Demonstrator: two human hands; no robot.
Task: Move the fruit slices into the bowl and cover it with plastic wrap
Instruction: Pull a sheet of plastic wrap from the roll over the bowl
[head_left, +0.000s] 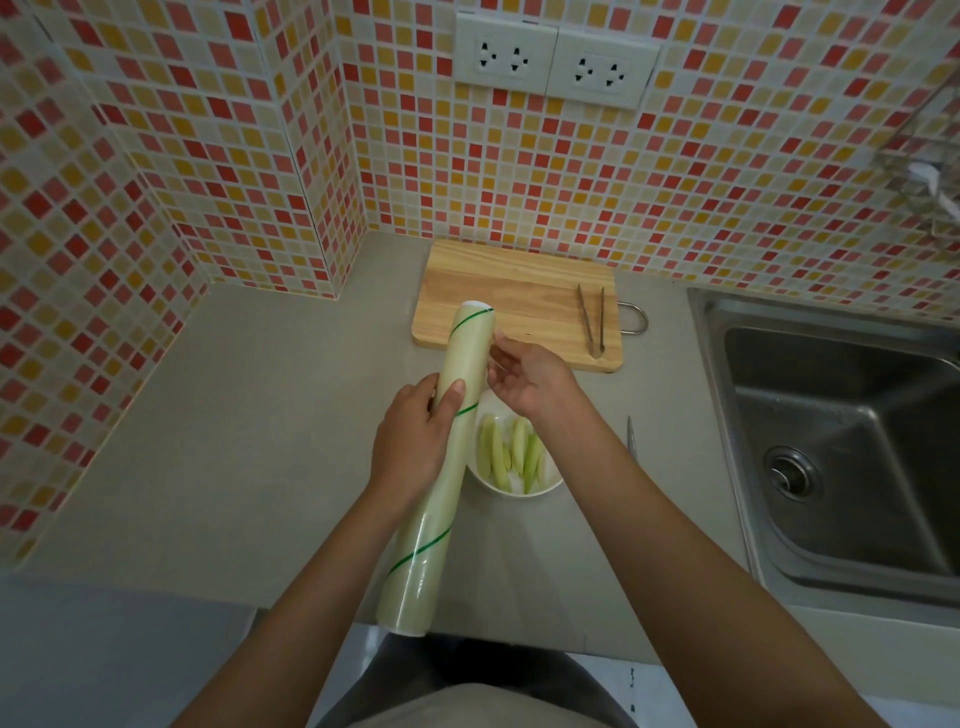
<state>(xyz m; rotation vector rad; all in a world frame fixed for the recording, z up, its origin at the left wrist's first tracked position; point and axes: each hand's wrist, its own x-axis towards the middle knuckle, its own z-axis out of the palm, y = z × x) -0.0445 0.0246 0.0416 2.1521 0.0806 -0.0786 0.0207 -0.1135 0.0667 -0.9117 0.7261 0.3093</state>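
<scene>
tongs on cutting board, sink rightward

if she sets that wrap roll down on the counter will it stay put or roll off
The wrap roll is a long smooth cylinder, so it would probably roll on the flat counter unless laid against something. The left hand alone holds it up, so it seems light. The loose film near the right hand looks thin and likely floppy and clingy.

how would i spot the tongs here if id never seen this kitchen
Find the steel sink on the right, then the wooden cutting board against the tiled wall to its left. The tongs lie on the board's right side: two thin metal arms, the only thing resting on the wood.
</scene>
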